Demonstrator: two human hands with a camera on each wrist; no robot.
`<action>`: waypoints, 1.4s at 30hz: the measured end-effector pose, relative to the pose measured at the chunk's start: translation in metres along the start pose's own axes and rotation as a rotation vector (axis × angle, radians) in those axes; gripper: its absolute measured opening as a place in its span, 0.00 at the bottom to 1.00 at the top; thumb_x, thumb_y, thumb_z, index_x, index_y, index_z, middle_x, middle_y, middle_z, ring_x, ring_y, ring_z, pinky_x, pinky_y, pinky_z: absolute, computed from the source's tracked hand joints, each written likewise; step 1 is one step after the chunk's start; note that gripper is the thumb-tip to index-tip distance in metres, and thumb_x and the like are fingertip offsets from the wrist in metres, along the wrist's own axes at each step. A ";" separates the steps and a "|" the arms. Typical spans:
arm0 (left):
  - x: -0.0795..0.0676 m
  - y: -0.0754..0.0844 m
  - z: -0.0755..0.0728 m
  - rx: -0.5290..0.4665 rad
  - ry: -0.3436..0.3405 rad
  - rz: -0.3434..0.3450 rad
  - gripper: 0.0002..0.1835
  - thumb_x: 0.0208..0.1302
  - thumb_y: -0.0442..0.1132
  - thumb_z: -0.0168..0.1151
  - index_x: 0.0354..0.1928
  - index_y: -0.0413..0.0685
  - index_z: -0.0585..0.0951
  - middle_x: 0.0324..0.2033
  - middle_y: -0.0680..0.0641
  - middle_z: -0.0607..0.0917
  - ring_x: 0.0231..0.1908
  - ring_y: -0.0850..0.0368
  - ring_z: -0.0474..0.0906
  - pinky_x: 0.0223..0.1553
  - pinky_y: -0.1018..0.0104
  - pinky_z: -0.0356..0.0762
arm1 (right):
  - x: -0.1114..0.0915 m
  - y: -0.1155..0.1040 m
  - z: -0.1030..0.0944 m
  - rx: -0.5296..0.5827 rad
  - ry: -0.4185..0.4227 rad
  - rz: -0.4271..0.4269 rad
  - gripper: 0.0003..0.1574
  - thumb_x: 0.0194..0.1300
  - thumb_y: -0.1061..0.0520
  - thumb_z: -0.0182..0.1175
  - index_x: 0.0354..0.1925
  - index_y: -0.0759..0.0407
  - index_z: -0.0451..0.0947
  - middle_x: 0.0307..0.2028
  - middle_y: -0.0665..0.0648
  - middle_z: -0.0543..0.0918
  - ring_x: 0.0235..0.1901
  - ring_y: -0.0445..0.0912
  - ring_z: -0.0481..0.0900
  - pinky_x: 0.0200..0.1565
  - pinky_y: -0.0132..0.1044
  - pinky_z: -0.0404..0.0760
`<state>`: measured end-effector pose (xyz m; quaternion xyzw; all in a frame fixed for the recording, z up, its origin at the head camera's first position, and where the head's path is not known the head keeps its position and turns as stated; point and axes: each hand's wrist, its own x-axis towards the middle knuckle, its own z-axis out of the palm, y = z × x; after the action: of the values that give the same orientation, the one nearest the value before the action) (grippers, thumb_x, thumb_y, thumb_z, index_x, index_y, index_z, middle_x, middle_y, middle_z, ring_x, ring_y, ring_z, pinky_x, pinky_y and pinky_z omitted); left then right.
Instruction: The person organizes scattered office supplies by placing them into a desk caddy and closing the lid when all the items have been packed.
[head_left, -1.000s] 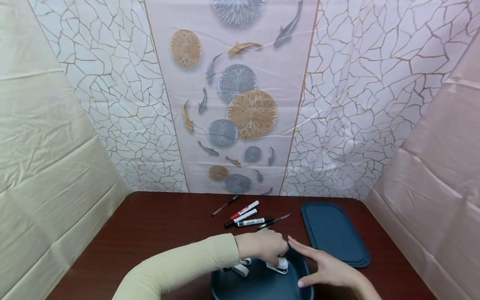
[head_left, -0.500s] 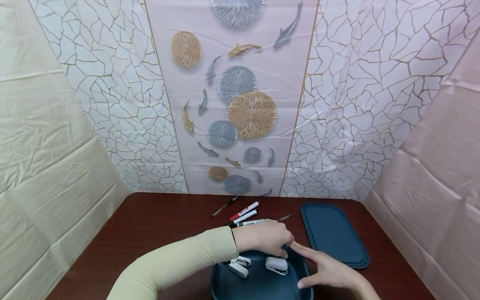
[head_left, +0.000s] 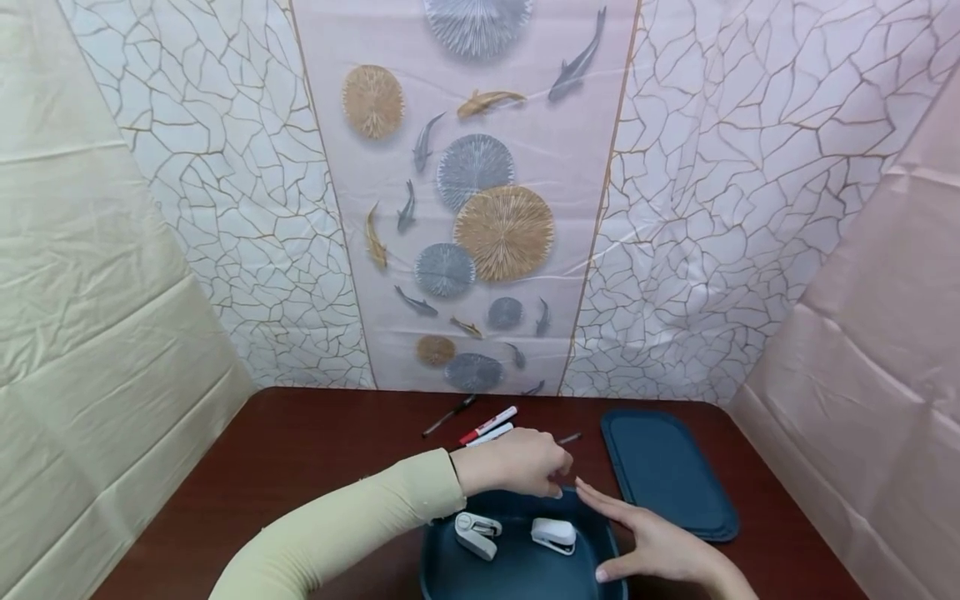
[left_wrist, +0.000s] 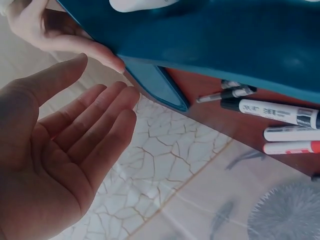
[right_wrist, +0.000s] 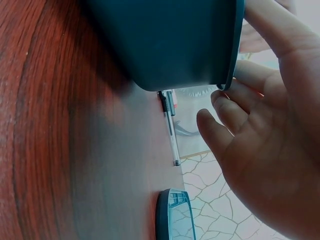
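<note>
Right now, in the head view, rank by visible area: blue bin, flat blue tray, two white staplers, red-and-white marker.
Blue bin
Flat blue tray
Left stapler, right stapler: too alike to rank
Red-and-white marker

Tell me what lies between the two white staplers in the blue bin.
Nothing: the head view shows only the bare floor of the blue bin between the left stapler and the right stapler.
</note>
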<state>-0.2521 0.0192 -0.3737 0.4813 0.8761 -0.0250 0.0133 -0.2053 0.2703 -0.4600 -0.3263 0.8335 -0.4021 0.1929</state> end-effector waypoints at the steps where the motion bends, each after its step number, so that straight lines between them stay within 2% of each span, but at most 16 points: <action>1: 0.000 -0.003 0.001 -0.006 0.005 -0.004 0.15 0.66 0.49 0.69 0.51 0.53 0.86 0.36 0.57 0.87 0.31 0.71 0.79 0.32 0.77 0.75 | 0.000 0.000 0.000 0.002 -0.002 0.000 0.52 0.68 0.52 0.67 0.80 0.53 0.51 0.78 0.62 0.50 0.69 0.25 0.49 0.62 0.28 0.64; 6: -0.002 -0.017 0.003 -0.038 0.016 -0.034 0.16 0.66 0.49 0.69 0.52 0.52 0.85 0.38 0.55 0.88 0.32 0.70 0.80 0.37 0.74 0.78 | 0.000 0.001 0.000 0.022 -0.013 -0.009 0.52 0.68 0.54 0.66 0.80 0.54 0.50 0.79 0.63 0.48 0.69 0.24 0.48 0.63 0.29 0.65; 8: -0.004 -0.024 0.003 -0.043 0.021 -0.055 0.15 0.67 0.49 0.69 0.51 0.53 0.86 0.35 0.56 0.87 0.30 0.70 0.79 0.46 0.69 0.79 | 0.000 0.001 -0.001 0.022 -0.014 -0.014 0.52 0.68 0.53 0.66 0.80 0.53 0.50 0.79 0.64 0.48 0.69 0.24 0.48 0.62 0.28 0.65; 13: -0.008 -0.039 0.000 -0.062 0.031 -0.120 0.13 0.67 0.50 0.68 0.49 0.55 0.85 0.33 0.57 0.86 0.28 0.69 0.77 0.42 0.67 0.79 | -0.001 0.000 -0.002 0.025 -0.019 -0.003 0.52 0.68 0.53 0.67 0.80 0.45 0.50 0.79 0.63 0.46 0.69 0.23 0.47 0.63 0.29 0.64; 15: -0.009 -0.044 -0.001 -0.083 0.034 -0.139 0.13 0.67 0.49 0.68 0.49 0.54 0.85 0.36 0.57 0.86 0.29 0.69 0.77 0.34 0.71 0.77 | -0.001 0.000 -0.003 0.021 -0.015 0.005 0.52 0.68 0.53 0.66 0.80 0.42 0.50 0.79 0.61 0.47 0.68 0.23 0.47 0.64 0.29 0.64; 17: -0.010 -0.048 0.000 -0.098 0.038 -0.152 0.13 0.67 0.50 0.68 0.50 0.54 0.85 0.37 0.57 0.86 0.30 0.69 0.77 0.33 0.72 0.75 | -0.001 0.000 -0.004 0.010 -0.008 0.005 0.52 0.68 0.53 0.67 0.80 0.42 0.50 0.79 0.60 0.47 0.69 0.24 0.48 0.63 0.30 0.65; 23: -0.013 -0.056 0.003 -0.125 0.047 -0.165 0.14 0.68 0.49 0.67 0.51 0.54 0.85 0.37 0.56 0.86 0.33 0.67 0.79 0.35 0.70 0.76 | -0.001 0.001 -0.002 0.024 -0.021 -0.001 0.52 0.68 0.53 0.66 0.80 0.50 0.50 0.79 0.63 0.46 0.69 0.24 0.47 0.64 0.30 0.64; 28: -0.018 -0.067 0.003 -0.134 0.070 -0.189 0.15 0.68 0.49 0.67 0.52 0.53 0.85 0.42 0.53 0.87 0.38 0.63 0.82 0.39 0.67 0.79 | -0.001 0.001 -0.002 0.001 -0.006 0.001 0.53 0.67 0.52 0.67 0.80 0.53 0.50 0.79 0.58 0.48 0.70 0.27 0.48 0.63 0.29 0.64; 31: -0.022 -0.076 0.001 -0.156 0.083 -0.215 0.16 0.67 0.49 0.68 0.53 0.52 0.85 0.44 0.53 0.87 0.38 0.63 0.82 0.39 0.67 0.79 | 0.000 0.000 -0.002 -0.015 0.001 0.007 0.53 0.67 0.51 0.68 0.80 0.49 0.51 0.79 0.59 0.49 0.71 0.29 0.48 0.63 0.29 0.64; 36: -0.029 -0.092 -0.003 -0.198 0.091 -0.278 0.17 0.67 0.48 0.68 0.54 0.49 0.85 0.40 0.53 0.86 0.33 0.63 0.80 0.35 0.66 0.78 | -0.001 -0.001 -0.003 -0.009 -0.001 0.001 0.53 0.67 0.52 0.68 0.80 0.44 0.51 0.79 0.60 0.48 0.70 0.26 0.47 0.63 0.29 0.63; 42: -0.038 -0.111 -0.007 -0.226 0.134 -0.332 0.17 0.68 0.47 0.68 0.54 0.47 0.84 0.43 0.48 0.87 0.39 0.57 0.83 0.41 0.61 0.80 | -0.001 0.000 -0.002 -0.011 -0.001 -0.006 0.53 0.67 0.52 0.68 0.80 0.44 0.50 0.79 0.61 0.47 0.70 0.26 0.47 0.63 0.29 0.63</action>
<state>-0.3258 -0.0720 -0.3618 0.3266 0.9395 0.1037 0.0047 -0.2057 0.2722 -0.4585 -0.3300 0.8345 -0.3982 0.1901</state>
